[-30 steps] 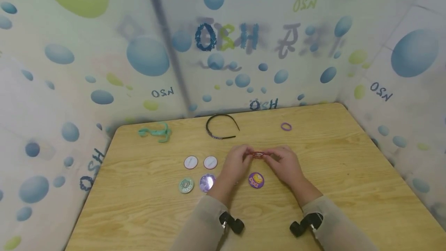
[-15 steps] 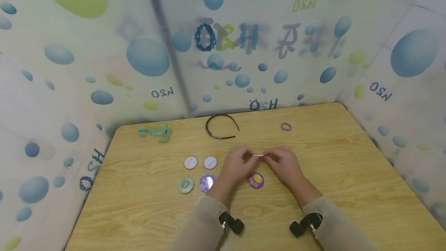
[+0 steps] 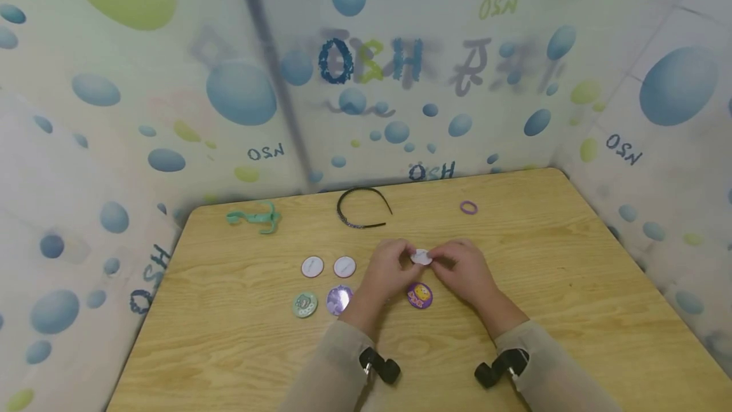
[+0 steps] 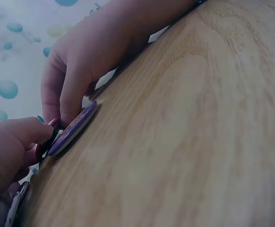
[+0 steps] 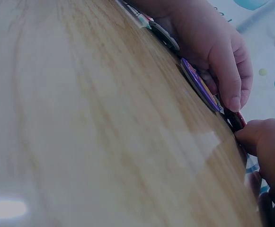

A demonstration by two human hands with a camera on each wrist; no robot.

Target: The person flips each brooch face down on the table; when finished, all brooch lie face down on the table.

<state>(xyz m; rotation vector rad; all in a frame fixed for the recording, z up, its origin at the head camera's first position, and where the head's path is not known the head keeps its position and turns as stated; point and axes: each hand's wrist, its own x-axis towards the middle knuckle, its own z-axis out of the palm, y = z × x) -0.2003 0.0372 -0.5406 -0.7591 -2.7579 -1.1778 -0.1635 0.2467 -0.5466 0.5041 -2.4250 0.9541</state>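
Note:
Both hands pinch one round pin badge (image 3: 422, 257) at its two edges, its white pin-side back facing the head camera. My left hand (image 3: 390, 269) grips its left edge, my right hand (image 3: 466, 272) its right edge, thumbs toward me. In both wrist views that badge (image 5: 235, 119) shows a dark side and a red rim. Just below the hands a purple badge (image 3: 420, 295) with a yellow cartoon figure lies on the table (image 3: 274, 361). Beside the left forearm lies a shiny purple badge (image 3: 339, 300), partly covered by the arm.
Two white-backed badges (image 3: 312, 266) and a green badge (image 3: 305, 304) lie to the left. Along the back are a green claw-shaped clip (image 3: 257, 217), a black headband (image 3: 340, 208) and a purple ring (image 3: 469, 207). A patterned wall (image 3: 389, 107) rises behind the table.
The held badge has turned over between the fingers: its red patterned side showed first, then its thin edge, now its white back. The arms have hardly moved.

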